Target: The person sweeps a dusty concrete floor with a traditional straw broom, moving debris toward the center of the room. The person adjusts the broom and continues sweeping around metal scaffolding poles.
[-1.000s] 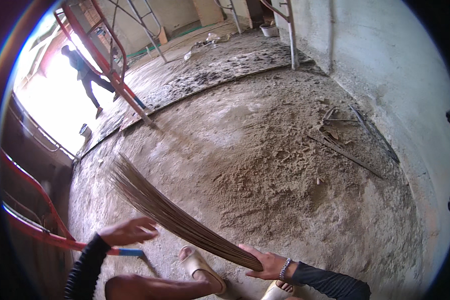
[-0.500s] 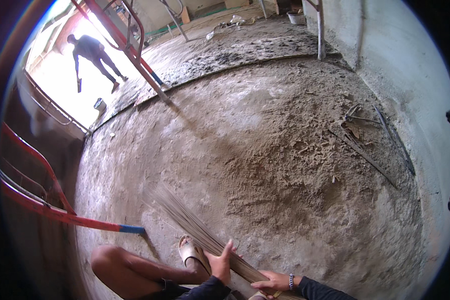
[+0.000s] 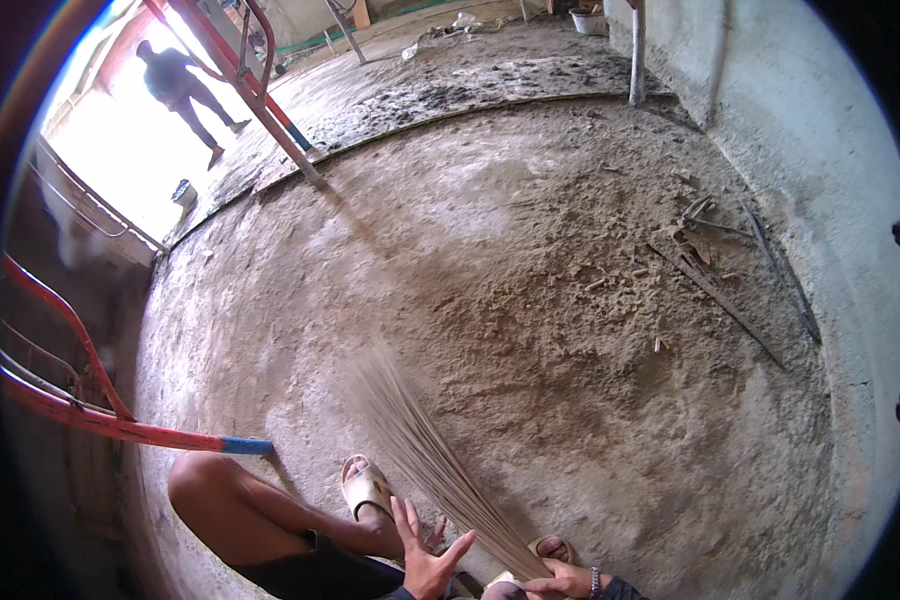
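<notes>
The broom [image 3: 440, 460], a long bundle of thin stiff stems, slants across the near middle of the scene, its blurred tips pointing far and left over the rough floor [image 3: 270, 310]; whether they touch it, I cannot tell. The right hand [image 3: 562, 580] grips its near end, while the left hand [image 3: 428, 567] sits just left of the stems, fingers spread and apparently holding nothing; contact between thumb and broom is unclear. The step in hand looks like sweeping, or readying the broom for a stroke. The next move would seem to call for a firm right grip, tips low on the floor, and the left hand either steadying the stems or keeping clear. A sandal [image 3: 367, 488] is left of the broom, near its stems. Loose crumbly dirt [image 3: 590, 300] spreads to the far right, with a long thin strip [image 3: 718, 303] on it, near the pale wall [image 3: 840, 220]. A red tube [image 3: 170, 437] with a blue end stands at left, and at the far left another person [image 3: 173, 78] is near a small bucket [image 3: 183, 193].
</notes>
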Motion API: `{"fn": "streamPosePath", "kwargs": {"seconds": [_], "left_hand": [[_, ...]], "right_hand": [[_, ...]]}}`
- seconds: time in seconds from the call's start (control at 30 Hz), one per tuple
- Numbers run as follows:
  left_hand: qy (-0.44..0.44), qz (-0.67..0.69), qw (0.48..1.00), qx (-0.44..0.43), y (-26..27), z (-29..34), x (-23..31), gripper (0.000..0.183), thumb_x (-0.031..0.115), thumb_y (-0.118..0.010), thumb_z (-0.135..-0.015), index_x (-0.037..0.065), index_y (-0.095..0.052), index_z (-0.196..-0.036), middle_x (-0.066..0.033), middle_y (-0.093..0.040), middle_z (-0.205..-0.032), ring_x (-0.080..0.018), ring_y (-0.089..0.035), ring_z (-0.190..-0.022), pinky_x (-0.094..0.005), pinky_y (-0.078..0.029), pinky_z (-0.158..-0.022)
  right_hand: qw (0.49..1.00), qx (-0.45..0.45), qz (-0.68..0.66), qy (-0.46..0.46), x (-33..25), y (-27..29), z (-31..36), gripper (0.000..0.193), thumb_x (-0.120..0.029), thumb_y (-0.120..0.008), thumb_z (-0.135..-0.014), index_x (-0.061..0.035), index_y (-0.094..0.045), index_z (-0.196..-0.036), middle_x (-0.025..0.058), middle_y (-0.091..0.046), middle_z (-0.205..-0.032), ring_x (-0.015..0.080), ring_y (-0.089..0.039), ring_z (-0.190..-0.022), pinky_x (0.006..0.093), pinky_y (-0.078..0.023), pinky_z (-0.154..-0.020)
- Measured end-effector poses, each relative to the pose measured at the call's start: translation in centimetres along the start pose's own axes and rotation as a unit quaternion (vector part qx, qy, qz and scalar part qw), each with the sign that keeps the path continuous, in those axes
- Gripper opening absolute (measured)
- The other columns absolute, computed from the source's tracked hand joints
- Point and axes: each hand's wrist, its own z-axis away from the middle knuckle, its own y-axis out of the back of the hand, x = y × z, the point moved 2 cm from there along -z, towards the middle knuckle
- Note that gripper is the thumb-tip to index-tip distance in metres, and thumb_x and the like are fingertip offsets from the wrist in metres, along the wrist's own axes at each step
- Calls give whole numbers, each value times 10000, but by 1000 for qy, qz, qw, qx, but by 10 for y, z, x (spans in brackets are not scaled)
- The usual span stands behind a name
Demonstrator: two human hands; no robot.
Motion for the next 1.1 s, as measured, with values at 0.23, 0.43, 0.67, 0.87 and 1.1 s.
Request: {"fn": "streamPosePath", "kwargs": {"seconds": [0.23, 0.43, 0.67, 0.87, 1.1], "left_hand": [[218, 68, 972, 64, -25, -25, -66, 1212, 248, -820, -780, 33, 143, -1484, -278, -257, -1480, -355, -427, -1290, -376, -345, -1083], [126, -136, 977, 109, -65, -51, -124, 1078, 170, -690, -780, 23, 110, -1488, -319, -420, -1364, -375, -515, -1198, -383, -396, -1030], [168, -39, 971, 164, -106, -53, -127, 834, 165, -678, -769, -22, -205, -1430, -284, -605, -1117, -385, -613, -1026, -416, -464, -931], [186, -72, 968, 151, -109, -48, -142, 519, 169, -683, -770, -8, -369, -1143, -246, -620, -962, -370, -634, -894, -436, -486, -824], [167, -123, 974, 94, -119, -58, -133, 506, 187, -688, -775, 2, -366, -1119, -245, -616, -973, -366, -630, -900, -449, -486, -810]], "right_hand": [[983, 29, -128, -132, -2, -10, -16, 201, -256, -617, -915, -62, -621, -968, 38, -598, -693, 121, -532, -543, 229, -412, -470], [967, 48, -235, -89, 26, 2, -31, 180, -270, -574, -933, -96, -594, -892, 20, -551, -638, 127, -493, -472, 241, -399, -405], [952, 116, -278, -45, 13, -3, 3, 183, -315, -585, -932, -133, -604, -938, 10, -551, -629, 131, -491, -440, 260, -418, -400], [941, 170, -287, -65, 21, -9, 9, 210, -343, -603, -928, -134, -612, -945, 20, -564, -643, 149, -516, -467, 276, -440, -424], [931, 251, -265, -8, 33, -10, 4, 214, -317, -613, -925, -115, -600, -996, 38, -576, -673, 169, -538, -485, 279, -454, -434]]}}
